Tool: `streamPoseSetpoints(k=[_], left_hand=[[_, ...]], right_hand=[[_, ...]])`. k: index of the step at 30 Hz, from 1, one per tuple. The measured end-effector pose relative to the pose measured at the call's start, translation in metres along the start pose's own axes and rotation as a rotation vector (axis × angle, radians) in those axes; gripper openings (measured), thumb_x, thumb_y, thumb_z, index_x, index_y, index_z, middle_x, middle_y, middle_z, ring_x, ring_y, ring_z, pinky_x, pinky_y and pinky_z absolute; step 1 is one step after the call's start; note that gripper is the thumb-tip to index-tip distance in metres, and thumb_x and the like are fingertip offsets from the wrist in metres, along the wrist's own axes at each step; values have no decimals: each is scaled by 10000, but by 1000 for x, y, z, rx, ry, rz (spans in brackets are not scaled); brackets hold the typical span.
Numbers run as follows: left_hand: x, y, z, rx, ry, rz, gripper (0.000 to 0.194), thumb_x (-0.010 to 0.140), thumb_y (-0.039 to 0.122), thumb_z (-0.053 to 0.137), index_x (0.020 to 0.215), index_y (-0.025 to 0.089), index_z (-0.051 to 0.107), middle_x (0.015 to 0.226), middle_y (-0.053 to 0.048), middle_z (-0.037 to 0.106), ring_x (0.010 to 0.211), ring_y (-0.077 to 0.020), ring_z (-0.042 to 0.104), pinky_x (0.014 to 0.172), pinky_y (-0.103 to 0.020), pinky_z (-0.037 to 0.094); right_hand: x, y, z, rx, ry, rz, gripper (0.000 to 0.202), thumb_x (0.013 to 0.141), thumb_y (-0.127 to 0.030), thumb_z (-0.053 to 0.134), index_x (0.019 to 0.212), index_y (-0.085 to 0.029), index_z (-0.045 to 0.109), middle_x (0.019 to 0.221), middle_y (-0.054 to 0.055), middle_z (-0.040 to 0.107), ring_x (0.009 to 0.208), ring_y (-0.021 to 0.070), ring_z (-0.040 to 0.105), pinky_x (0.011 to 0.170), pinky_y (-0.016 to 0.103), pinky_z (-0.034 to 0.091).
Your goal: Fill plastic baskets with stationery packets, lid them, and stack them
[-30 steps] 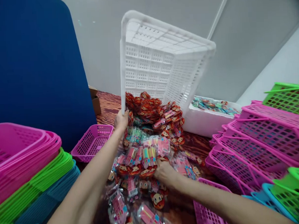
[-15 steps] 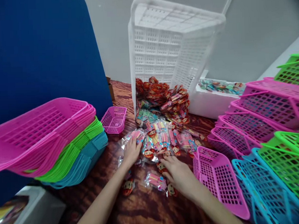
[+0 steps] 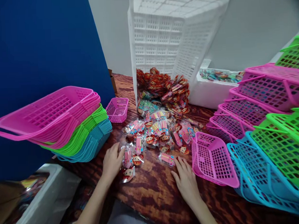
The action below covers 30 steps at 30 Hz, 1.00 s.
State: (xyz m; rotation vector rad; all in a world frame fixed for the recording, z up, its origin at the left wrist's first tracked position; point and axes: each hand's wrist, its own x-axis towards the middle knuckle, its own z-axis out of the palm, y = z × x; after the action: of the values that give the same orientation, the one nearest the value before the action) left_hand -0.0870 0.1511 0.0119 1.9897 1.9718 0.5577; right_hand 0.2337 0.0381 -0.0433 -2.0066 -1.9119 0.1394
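My left hand [image 3: 112,164] rests with loosely spread fingers at the left edge of some small clear packets, its fingertips by a pink-striped packet [image 3: 128,157]. Beside it lie further packets printed with a red-haired cartoon head [image 3: 128,173]. My right hand [image 3: 186,179] lies on the brown wood-patterned table [image 3: 152,193], fingers apart and holding nothing. Its fingertips are close to a single packet [image 3: 166,158]; whether they touch cannot be made out. Ahead of both hands spreads a loose heap of packets [image 3: 156,128]. To the right hand's right is a pink basket [image 3: 215,158].
A tipped white crate [image 3: 159,36] spills packets at the back. Nested pink, green and blue baskets [image 3: 73,124] stand left, near a small pink basket [image 3: 117,110]. Stacked baskets [image 3: 266,88] line the right. White foam boxes sit back right [image 3: 212,91] and lower left [image 3: 56,190].
Both hands have drawn back from the heap toward me, the left also moving left. Packets near the left hand are now more spread out. The view has tilted down.
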Motion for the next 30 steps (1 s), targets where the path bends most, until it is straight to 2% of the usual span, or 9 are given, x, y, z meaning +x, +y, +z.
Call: streamPoseSetpoints(k=[4, 9, 12, 14, 18, 22, 24, 26, 30], left_hand=[[-23, -9, 30, -6, 40, -34, 582, 935, 404, 424, 1424, 92, 466, 1504, -209, 439, 1427, -349, 363, 1159, -576, 267], [-41, 43, 82, -260, 98, -57, 585, 970, 422, 379, 1474, 125, 399, 1600, -206, 256, 1511, -337, 127, 1195, -610, 52], [-51, 79, 103, -438, 87, -132, 615, 1005, 427, 294, 1552, 162, 201, 1647, -164, 97, 1523, -279, 26, 1212, -575, 74], [-61, 92, 109, -470, 48, -143, 619, 1020, 432, 255, 1567, 173, 126, 1650, -150, 100, 1522, -252, 69, 1215, -519, 189], [-90, 77, 91, -647, -89, -89, 623, 990, 414, 376, 1539, 163, 222, 1620, -141, 241, 1491, -239, 247, 1180, -447, 326], [-112, 40, 42, -652, -244, 51, 334, 934, 323, 495, 1243, 241, 590, 1285, -91, 650, 1199, -255, 604, 1035, -442, 485], [-112, 27, 18, -512, -254, 135, 228, 942, 284, 488, 1106, 244, 640, 1109, -74, 705, 1036, -245, 656, 933, -413, 524], [-105, 21, 2, -351, -229, 257, 210, 963, 258, 458, 1066, 226, 639, 1042, -80, 694, 984, -241, 642, 888, -398, 519], [-80, 22, 0, -23, -208, 450, 221, 966, 242, 486, 1149, 214, 607, 1133, -101, 649, 1074, -259, 581, 951, -426, 469]], right_hand=[[31, -23, -14, 154, 139, 64, 464, 994, -344, 364, 1386, -153, 521, 1381, 170, 569, 1306, 320, 457, 1073, 531, 374], [126, -63, -40, 241, 281, 126, 504, 983, -386, 380, 1412, -143, 485, 1346, 169, 577, 1243, 313, 463, 1047, 481, 372], [176, -93, -38, 91, 144, 90, 560, 962, -433, 470, 1433, -129, 459, 1445, 193, 489, 1341, 347, 373, 1093, 534, 284], [188, -111, -28, -27, -67, -112, 512, 926, -388, 556, 1371, -136, 532, 1504, 203, 419, 1379, 354, 332, 1117, 559, 220], [159, -121, -10, -68, -313, -444, 365, 862, -193, 618, 1221, -234, 663, 1533, 112, 411, 1349, 275, 385, 1116, 459, 244], [109, -95, -11, 128, -490, -614, 392, 834, -79, 585, 1134, -303, 701, 1448, 19, 532, 1289, 233, 455, 1088, 425, 299], [90, -78, -18, 259, -463, -544, 382, 850, -72, 561, 1153, -271, 680, 1380, 31, 592, 1265, 220, 488, 1073, 403, 326], [78, -67, -25, 335, -353, -357, 307, 894, -110, 523, 1144, -226, 657, 1248, 56, 660, 1161, 207, 564, 992, 353, 395], [65, -77, -29, 187, -229, -31, 179, 962, -274, 496, 970, -199, 658, 1003, 82, 699, 958, 233, 616, 836, 336, 427]])
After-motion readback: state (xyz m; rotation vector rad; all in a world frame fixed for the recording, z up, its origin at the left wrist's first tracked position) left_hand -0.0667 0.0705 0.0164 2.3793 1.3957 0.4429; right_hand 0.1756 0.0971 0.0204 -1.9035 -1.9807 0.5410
